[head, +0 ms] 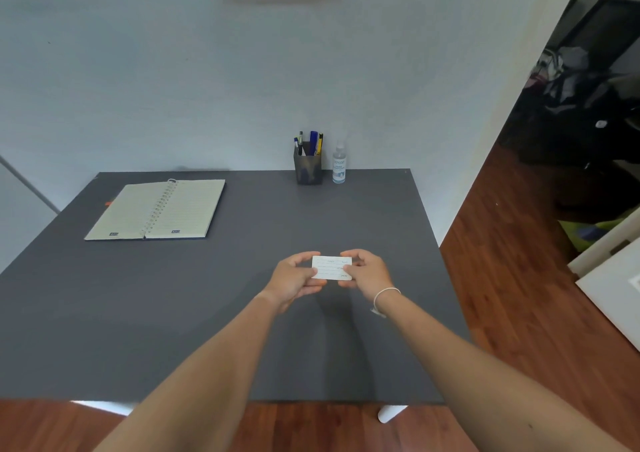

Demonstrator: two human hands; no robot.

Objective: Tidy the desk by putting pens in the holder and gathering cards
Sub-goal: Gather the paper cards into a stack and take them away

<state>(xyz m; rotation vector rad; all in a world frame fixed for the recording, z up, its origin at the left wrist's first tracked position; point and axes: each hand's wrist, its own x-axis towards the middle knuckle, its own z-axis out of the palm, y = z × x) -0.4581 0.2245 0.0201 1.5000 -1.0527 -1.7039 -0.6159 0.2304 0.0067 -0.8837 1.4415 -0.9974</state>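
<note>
Across the dark desk point(173, 313), an open spiral notebook point(156, 209) is lying far left, while the pen holder point(308, 169) is standing at the far edge, pens point(313, 142) sticking up, just beside a spray bottle point(339, 164). Nearer, the left hand point(294, 278) and right hand point(369, 271) are pinching opposite ends of the white cards point(330, 268) above the desk.

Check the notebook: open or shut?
Open. The notebook lies flat on the desk with two lined pages spread either side of its spiral binding.

Print on cards point(331, 267) too small to read; card count unclear; bottle point(339, 163) label blurred.
</note>
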